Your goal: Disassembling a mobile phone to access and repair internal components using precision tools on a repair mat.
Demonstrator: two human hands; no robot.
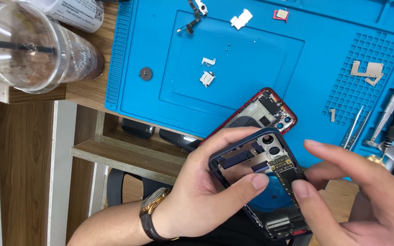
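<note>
The left hand (pixel 201 191) gripped a dark blue opened phone housing (pixel 263 187) at six o'clock, tilted to expose its logic board (pixel 284 167). The right hand (pixel 361 196), open, touched that board with a fingertip. A red phone housing (pixel 263 111) lay on the blue repair mat (pixel 160 68) at twelve o'clock of it.

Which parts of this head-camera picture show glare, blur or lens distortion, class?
Head view: glare streaks the clear plastic cup, which bulges at the corner; right hand is softly blurred close to the lens; left hand and dark phone frame are sharp; blue mat is evenly lit with faint shadows.
</note>
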